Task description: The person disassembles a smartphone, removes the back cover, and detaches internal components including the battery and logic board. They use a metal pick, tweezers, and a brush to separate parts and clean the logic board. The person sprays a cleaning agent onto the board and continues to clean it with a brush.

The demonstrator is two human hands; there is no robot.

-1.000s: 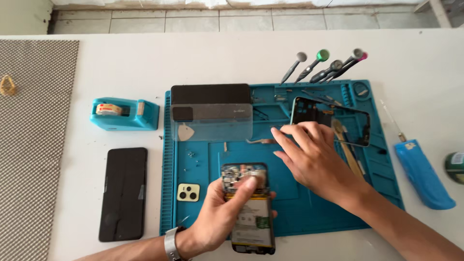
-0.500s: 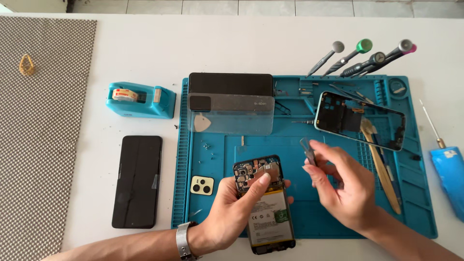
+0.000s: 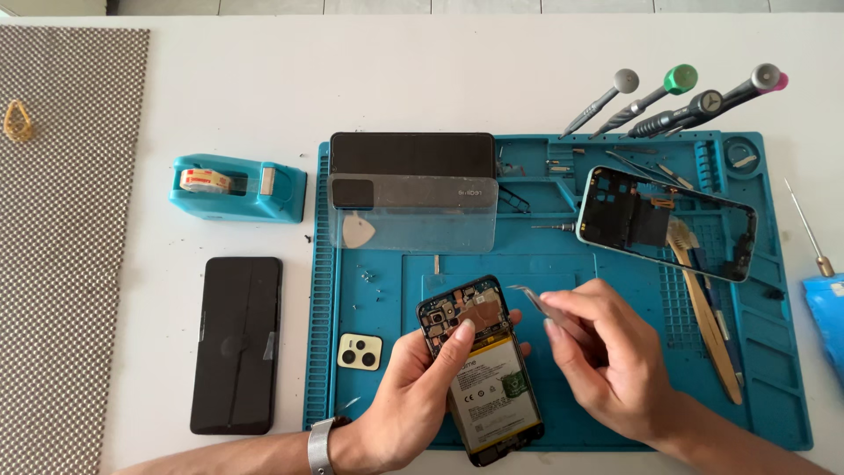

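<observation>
My left hand holds an opened phone with its back off, the battery and circuit board showing, tilted above the blue repair mat. My right hand grips metal tweezers, whose tips point left toward the phone's upper right corner. A small camera module cover lies on the mat just left of my left hand.
A phone frame lies at the mat's upper right beside a wooden pry tool. A clear back cover and a dark phone sit at the upper left. Screwdrivers, a tape dispenser and a black screen surround the mat.
My right hand left the phone frame at the upper right, picked up the tweezers and came down beside the opened phone. My left hand keeps holding the phone.
</observation>
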